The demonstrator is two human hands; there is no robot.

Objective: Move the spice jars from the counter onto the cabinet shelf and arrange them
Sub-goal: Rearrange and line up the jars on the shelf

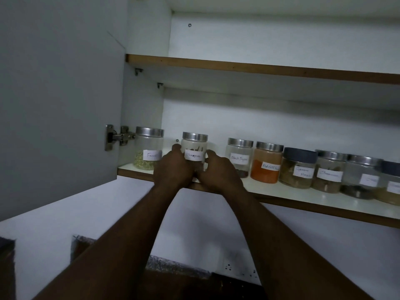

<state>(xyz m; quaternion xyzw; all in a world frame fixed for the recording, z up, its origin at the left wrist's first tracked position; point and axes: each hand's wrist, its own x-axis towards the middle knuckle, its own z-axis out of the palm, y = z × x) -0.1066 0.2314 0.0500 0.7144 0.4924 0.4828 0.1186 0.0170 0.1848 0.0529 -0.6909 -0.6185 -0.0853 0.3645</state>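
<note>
The cinnamon jar (194, 146) stands on the cabinet shelf (303, 201) between the fennel jar (148, 149) and the black pepper jar (239, 156), with the left hand (173, 168) and the right hand (218, 173) curled against its sides; it seems light, rigid and smooth, so gripping the body looks safest.

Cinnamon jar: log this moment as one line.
left hand: holds cinnamon jar; right hand: holds it too; place: shelf, between fennel jar and black pepper jar

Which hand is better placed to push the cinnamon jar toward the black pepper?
Probably left: the left hand holds the cinnamon jar on the side away from the black pepper jar; the right hand sits between them.
</note>
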